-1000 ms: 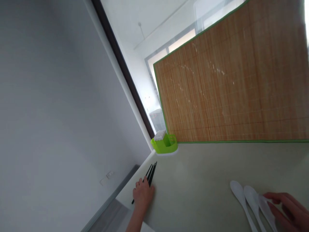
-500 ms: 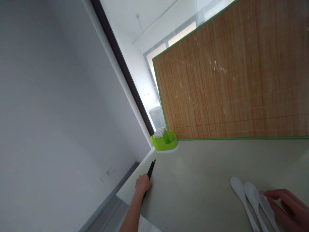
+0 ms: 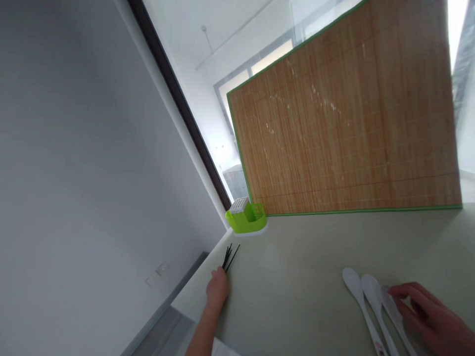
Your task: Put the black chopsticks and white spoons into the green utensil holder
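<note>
My left hand (image 3: 217,286) is closed around a bunch of thin black chopsticks (image 3: 226,258) low over the left part of the table. Their tips point away from me, and one chopstick (image 3: 233,257) angles off to the right of the others. Three white spoons lie side by side at the lower right: a left spoon (image 3: 353,283), a middle spoon (image 3: 372,290) and a right spoon (image 3: 391,307). At the bowl of the right spoon, my right hand (image 3: 426,311) has its thumb and index finger curled in a pinch against its edge. The other right fingers are partly hidden.
A bright green holder with a white base (image 3: 248,225) stands at the table's far left corner. Behind the pale table (image 3: 297,267), a bamboo mat (image 3: 345,123) with green edging stands upright against glass. A grey wall (image 3: 92,173) rises beyond the left table edge.
The chopstick tips have spread apart in my left hand, with one fanned to the right. My right hand stays at the right spoon. The view has shifted slightly to the right.
</note>
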Demonstrator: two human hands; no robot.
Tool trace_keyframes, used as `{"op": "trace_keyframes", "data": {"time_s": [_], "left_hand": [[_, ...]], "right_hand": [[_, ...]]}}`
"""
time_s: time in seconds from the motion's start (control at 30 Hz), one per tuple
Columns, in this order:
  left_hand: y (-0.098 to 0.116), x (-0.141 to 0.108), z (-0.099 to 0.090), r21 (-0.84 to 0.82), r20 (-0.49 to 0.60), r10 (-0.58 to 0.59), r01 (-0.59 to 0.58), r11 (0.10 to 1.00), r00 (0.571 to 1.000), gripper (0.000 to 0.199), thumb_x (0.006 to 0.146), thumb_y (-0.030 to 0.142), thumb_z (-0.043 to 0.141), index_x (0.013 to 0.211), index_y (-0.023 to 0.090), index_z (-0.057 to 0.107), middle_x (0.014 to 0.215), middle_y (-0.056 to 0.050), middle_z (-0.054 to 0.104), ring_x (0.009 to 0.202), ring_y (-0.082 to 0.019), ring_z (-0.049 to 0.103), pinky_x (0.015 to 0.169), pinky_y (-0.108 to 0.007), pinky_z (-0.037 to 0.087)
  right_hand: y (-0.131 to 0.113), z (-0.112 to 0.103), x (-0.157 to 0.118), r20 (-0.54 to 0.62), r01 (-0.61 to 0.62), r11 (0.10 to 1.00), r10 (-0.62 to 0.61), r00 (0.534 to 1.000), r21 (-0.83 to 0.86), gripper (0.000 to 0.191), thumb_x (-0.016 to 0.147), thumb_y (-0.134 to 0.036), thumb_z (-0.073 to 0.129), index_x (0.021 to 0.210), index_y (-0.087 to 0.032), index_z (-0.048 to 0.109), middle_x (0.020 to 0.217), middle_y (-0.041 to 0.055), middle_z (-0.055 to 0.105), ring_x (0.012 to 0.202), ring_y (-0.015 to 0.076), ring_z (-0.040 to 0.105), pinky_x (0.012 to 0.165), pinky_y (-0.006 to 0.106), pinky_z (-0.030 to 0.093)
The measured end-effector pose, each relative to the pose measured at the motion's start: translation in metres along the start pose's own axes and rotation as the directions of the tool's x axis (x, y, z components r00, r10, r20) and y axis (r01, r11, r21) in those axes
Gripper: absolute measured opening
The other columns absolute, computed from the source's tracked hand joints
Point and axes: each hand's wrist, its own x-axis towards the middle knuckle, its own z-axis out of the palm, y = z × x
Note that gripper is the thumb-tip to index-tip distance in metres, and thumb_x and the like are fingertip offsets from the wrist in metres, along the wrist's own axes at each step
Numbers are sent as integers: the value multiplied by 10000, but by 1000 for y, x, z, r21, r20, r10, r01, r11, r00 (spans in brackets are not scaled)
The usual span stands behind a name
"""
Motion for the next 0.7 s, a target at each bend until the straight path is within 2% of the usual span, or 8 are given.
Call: {"op": "trace_keyframes", "data": {"time_s": [0.1, 0.2, 0.3, 0.37, 0.47, 0.57, 0.63, 0.7], "left_hand": [[14, -2, -5, -150, 36, 72, -66, 987, 997, 284, 906, 123, 278, 1101, 91, 482, 1033, -152, 631, 985, -217, 613, 829, -302, 447], [41, -17, -4, -307, 63, 149, -123, 944, 987, 300, 933, 199, 278, 1157, 136, 467, 933, -76, 658, 818, -153, 637, 713, -237, 474], [77, -50, 5, -447, 95, 239, -173, 878, 966, 367, 939, 276, 279, 1275, 198, 403, 863, -23, 657, 627, -122, 613, 567, -220, 471], [101, -79, 14, -593, 87, 335, -222, 774, 938, 421, 912, 286, 351, 1325, 214, 385, 832, -14, 660, 611, -122, 608, 571, -224, 481], [134, -124, 27, -753, 6, 484, -315, 577, 875, 466, 862, 254, 428, 1324, 195, 440, 890, -45, 685, 759, -160, 638, 708, -261, 511], [165, -156, 38, -791, -57, 565, -383, 477, 823, 421, 863, 247, 414, 1266, 170, 508, 1106, -85, 662, 1016, -192, 609, 889, -290, 474], [182, -168, 41, -815, -100, 579, -401, 419, 809, 413, 887, 261, 381, 1266, 146, 500, 1226, -110, 606, 1143, -192, 548, 983, -301, 414], [194, -172, 41, -838, -152, 556, -405, 366, 817, 426, 913, 307, 349, 1279, 128, 475, 1250, -134, 585, 1157, -196, 538, 995, -311, 401]], "right_hand": [[-1, 0, -1, 57, -20, 999, 18, 998, 27, 240, 793, -534, 475, 854, -364, 633, 923, 47, 671, 547, 214, 586, 520, 349, 506], [-2, 0, -1, 41, -25, 1000, 24, 999, 11, 251, 806, -531, 468, 879, -348, 624, 918, 45, 667, 535, 201, 575, 516, 339, 491], [-7, 0, -1, 51, -30, 999, 30, 998, -14, 262, 835, -506, 458, 912, -305, 607, 909, 32, 656, 527, 168, 560, 518, 304, 474], [-13, -1, 0, 63, -27, 999, 28, 998, -19, 245, 860, -465, 441, 919, -288, 599, 905, 18, 647, 535, 151, 556, 526, 283, 463], [-21, -2, 0, 54, -10, 1000, 10, 998, -17, 212, 871, -404, 432, 889, -276, 599, 898, 7, 643, 562, 141, 557, 549, 266, 454], [-26, -3, 1, 27, 7, 1000, -7, 1000, -9, 206, 871, -376, 422, 864, -267, 597, 852, 1, 640, 586, 146, 560, 571, 265, 450], [-28, -3, 1, 16, 11, 1000, -11, 1000, -6, 201, 873, -364, 416, 860, -263, 590, 844, 0, 634, 603, 149, 562, 583, 267, 450], [-30, -3, 1, 10, 15, 1000, -15, 1000, -1, 190, 873, -346, 415, 859, -260, 584, 847, 2, 630, 625, 151, 565, 592, 267, 450]]}}
